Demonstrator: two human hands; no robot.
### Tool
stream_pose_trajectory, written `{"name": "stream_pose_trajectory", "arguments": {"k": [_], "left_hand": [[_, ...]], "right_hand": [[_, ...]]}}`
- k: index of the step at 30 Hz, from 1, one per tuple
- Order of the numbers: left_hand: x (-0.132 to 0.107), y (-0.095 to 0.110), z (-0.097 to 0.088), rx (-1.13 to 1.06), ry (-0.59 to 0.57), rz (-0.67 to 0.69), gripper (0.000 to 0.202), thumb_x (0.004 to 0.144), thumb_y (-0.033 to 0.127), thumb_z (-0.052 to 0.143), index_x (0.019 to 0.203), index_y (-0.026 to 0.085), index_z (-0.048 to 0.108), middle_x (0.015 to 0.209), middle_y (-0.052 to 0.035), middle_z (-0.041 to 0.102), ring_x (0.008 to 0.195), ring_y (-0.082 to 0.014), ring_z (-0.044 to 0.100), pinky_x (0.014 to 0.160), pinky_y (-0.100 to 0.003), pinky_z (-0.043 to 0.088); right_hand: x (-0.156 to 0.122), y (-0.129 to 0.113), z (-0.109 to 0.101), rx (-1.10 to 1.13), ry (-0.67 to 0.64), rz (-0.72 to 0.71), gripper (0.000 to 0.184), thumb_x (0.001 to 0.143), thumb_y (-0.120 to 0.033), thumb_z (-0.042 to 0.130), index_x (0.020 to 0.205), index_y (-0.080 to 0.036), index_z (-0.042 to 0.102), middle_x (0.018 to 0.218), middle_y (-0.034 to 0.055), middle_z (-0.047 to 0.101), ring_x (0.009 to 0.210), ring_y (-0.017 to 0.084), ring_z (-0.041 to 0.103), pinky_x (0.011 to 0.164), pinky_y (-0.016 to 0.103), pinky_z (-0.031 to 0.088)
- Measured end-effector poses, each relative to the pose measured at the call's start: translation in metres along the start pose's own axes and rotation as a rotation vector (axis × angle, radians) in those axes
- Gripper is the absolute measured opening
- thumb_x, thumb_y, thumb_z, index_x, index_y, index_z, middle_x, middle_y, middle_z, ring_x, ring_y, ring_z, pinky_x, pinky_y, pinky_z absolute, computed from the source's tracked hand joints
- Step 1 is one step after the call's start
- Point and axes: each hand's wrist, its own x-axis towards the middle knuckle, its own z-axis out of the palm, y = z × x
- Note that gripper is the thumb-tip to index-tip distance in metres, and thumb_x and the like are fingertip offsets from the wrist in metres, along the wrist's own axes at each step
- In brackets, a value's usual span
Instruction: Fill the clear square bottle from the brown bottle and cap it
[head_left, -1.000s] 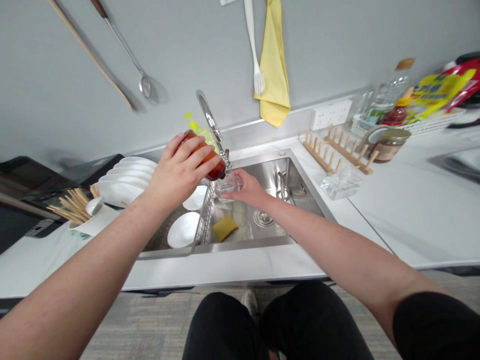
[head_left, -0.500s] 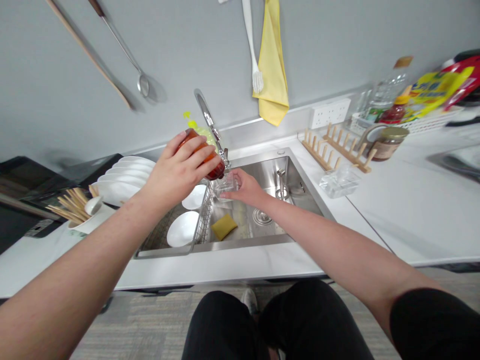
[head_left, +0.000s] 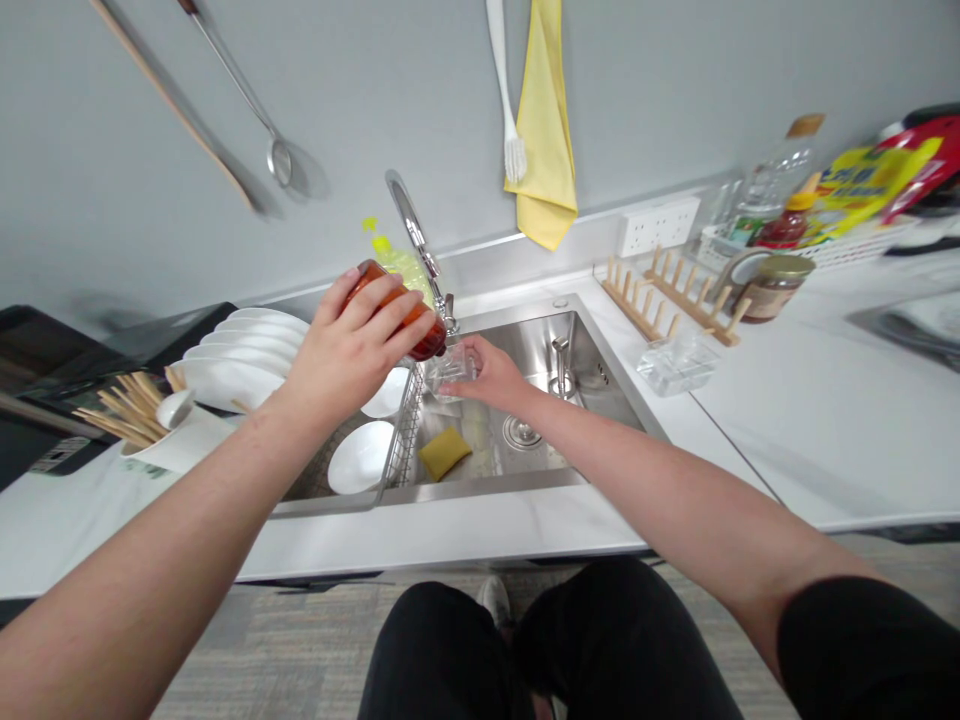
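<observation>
The left hand [head_left: 349, 350] wraps its fingers tightly round a smooth amber bottle [head_left: 429, 343], tilted with its lower end toward a clear glass cup [head_left: 451, 372] at about two o'clock. The right hand [head_left: 487, 375] clamps that cup inside the brushed-steel sink [head_left: 480, 487], just below the curved chrome faucet [head_left: 412, 225]. A porous yellow sponge [head_left: 442, 453] lies at the cup's six o'clock.

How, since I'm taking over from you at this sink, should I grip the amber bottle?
Take its body from above, as the left hand does. The amber bottle lies tilted, its lower end dipping toward the clear glass in the right hand, so a grip around the middle probably leaves that end free.
</observation>
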Motion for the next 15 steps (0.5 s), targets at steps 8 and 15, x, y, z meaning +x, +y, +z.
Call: {"name": "stream_pose_trajectory", "arguments": {"k": [8,15], "left_hand": [[-0.034,0.006,0.03,0.151,0.175,-0.105,0.079,0.097,0.007,0.069,0.165,0.046,0.062,0.171,-0.0052,0.069,0.166,-0.0438,0.055,0.144,-0.085,0.01],[-0.047,0.0,0.079,0.001,0.331,-0.377,0.076,0.086,0.016,0.085,0.157,0.036,0.069,0.158,-0.0125,0.075,0.156,-0.0484,0.061,0.137,-0.086,0.027]], "right_hand": [[0.0,0.003,-0.001,-0.027,-0.019,0.004,0.072,0.07,-0.057,0.109,0.121,-0.031,0.066,0.126,0.0039,0.081,0.116,0.032,0.08,0.111,0.057,0.064],[0.006,0.015,-0.005,-0.112,-0.036,0.028,0.068,0.073,-0.054,0.108,0.122,-0.032,0.067,0.125,0.0035,0.08,0.117,0.033,0.079,0.108,0.056,0.066]]}}
